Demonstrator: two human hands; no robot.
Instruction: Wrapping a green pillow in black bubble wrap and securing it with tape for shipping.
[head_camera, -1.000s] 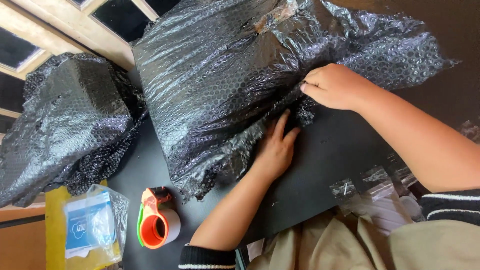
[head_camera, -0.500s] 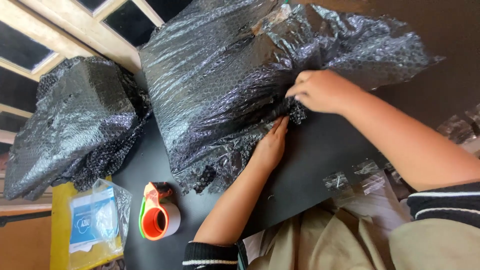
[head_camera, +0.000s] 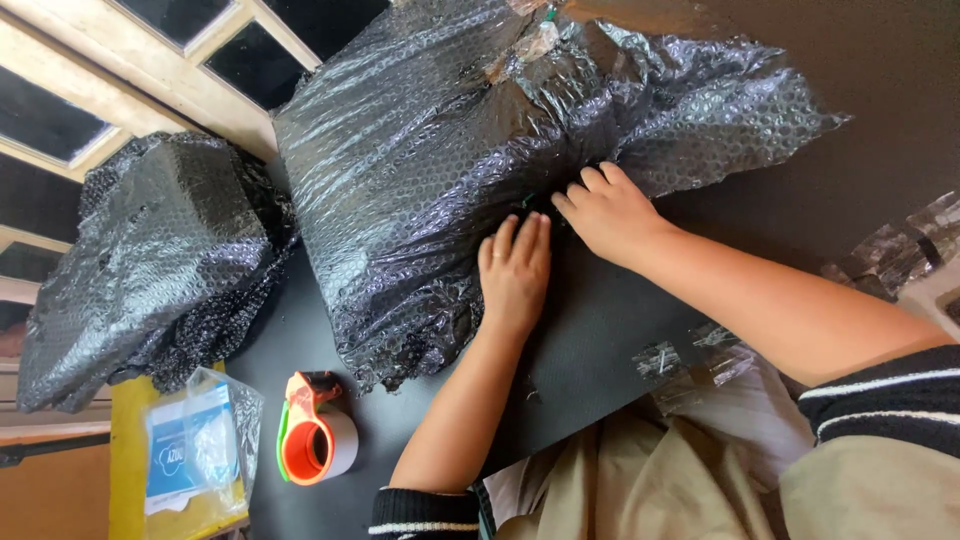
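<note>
A large parcel (head_camera: 440, 150) wrapped in black bubble wrap lies on the dark surface (head_camera: 620, 330), reaching toward its far edge. The left hand (head_camera: 515, 275) presses flat on the parcel's near side, fingers (head_camera: 520, 240) stretched out together. The right hand (head_camera: 610, 212) sits just beside it, fingertips tucked into the crumpled wrap. A second wrapped parcel (head_camera: 150, 250) lies at the left. A tape dispenser (head_camera: 315, 440) with an orange body stands near the surface's near edge, beside a clear plastic packet (head_camera: 195, 450).
</note>
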